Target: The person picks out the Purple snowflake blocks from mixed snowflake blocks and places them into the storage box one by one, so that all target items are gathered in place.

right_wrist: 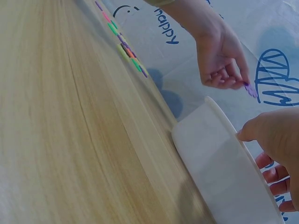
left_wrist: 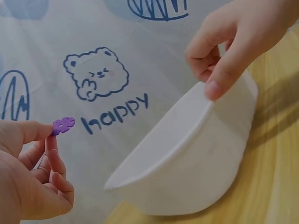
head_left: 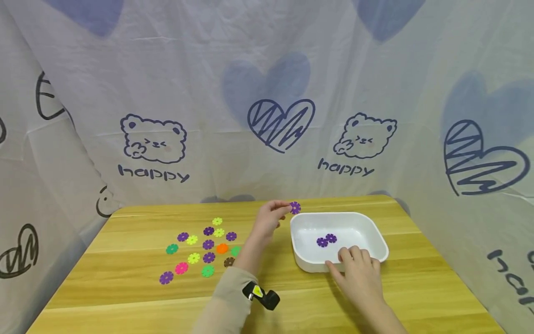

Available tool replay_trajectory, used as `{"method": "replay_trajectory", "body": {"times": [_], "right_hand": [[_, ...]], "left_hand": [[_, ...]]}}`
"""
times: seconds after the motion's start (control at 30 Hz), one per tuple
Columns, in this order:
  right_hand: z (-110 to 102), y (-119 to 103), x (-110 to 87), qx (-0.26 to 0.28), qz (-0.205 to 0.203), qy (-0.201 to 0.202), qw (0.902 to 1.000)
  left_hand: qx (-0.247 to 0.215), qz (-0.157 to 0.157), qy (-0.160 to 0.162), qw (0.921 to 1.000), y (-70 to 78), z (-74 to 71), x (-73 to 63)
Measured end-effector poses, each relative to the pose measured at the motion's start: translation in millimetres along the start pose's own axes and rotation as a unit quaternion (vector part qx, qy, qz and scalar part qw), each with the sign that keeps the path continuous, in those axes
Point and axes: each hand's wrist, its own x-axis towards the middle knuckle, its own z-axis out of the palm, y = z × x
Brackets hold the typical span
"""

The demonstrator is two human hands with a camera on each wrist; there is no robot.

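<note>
Between thumb and index finger, my left hand pinches a purple notched plastic disc, a flower-shaped connector piece. It is held up just beyond the left back corner of a white tub. Two purple discs lie inside on the tub's floor, touching or overlapping. My right hand grips the tub's near rim, thumb outside and fingers over the inner side. In the left wrist view the pinched disc appears edge-tilted at the fingertips. The right wrist view shows the right thumb on the rim of the tub.
Left of the tub, several loose discs in purple, yellow, green, orange, pink and brown lie spread on the wooden table. My left forearm partly covers the brown disc. A printed curtain hangs behind the table.
</note>
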Motion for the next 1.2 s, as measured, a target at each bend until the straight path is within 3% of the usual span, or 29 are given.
{"method": "replay_trajectory", "body": {"times": [0.23,0.37,0.6,0.83,1.2], "right_hand": [[-0.7,-1.1,0.4,-0.001,-0.003,0.003,1.0000],[-1.4,-1.7,0.4,-0.002,-0.003,0.002,1.0000],[-3.0,-2.5,0.1,-0.003,-0.002,0.000,1.0000],[-1.4,-1.7,-0.9,-0.003,-0.001,0.003,1.0000],[1.8,0.1,-1.2,-0.004,-0.003,0.009,0.9999]], "left_hand": [[-0.014,-0.017,0.007,0.9997,-16.8,17.3,5.9],[0.002,-0.016,0.016,0.9997,-24.3,27.0,7.2],[0.082,0.019,0.037,0.9957,-31.2,41.5,6.0],[0.183,0.059,0.043,0.9804,-32.0,48.6,2.2],[0.226,0.060,0.038,0.9717,-32.5,51.5,1.2]]}}
